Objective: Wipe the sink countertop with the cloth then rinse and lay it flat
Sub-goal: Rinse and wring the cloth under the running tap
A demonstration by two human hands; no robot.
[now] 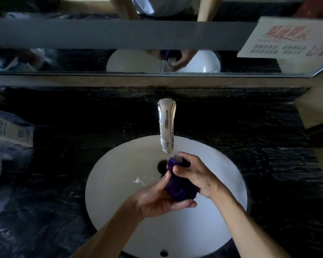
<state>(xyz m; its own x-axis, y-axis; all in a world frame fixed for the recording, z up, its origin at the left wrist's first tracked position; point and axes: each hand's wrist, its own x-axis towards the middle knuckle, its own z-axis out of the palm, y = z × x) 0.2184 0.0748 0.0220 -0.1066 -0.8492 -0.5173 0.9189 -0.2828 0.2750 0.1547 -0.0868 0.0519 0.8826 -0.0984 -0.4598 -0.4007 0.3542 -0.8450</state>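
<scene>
Both forearms enter from the lower edge and meet over the white oval sink basin (pixel 116 183), which is set into a black marble tabletop (pixel 268 164). Left hand (pixel 157 198): palm up beneath the bundle, fingers cupped under it and thumb lying along its left side; the skin is wet and shiny. Purple cloth (pixel 179 189): bunched into a tight wad, held between the two hands above the middle of the basin, just below and in front of the tap spout. Right hand (pixel 192 172): fingers curled over the top of the cloth, pinching its upper end close to the spout tip. Chrome faucet (pixel 166 125): rises from the tabletop behind the basin and reaches forward over the bowl; its outlet sits just above the upper end of the cloth. Whether water is running cannot be told. Dark drain opening (pixel 161 165): partly hidden behind the cloth. Small overflow hole (pixel 164 253) at the near rim of the basin.

At far left, a blue-and-white printed package (pixel 9 131) lies on the tabletop, blurred. Behind the faucet, a mirror (pixel 63 60) reflects basin, faucet and hands. At upper right, a printed notice card (pixel 287 38) with red lettering, its text unreadable.
</scene>
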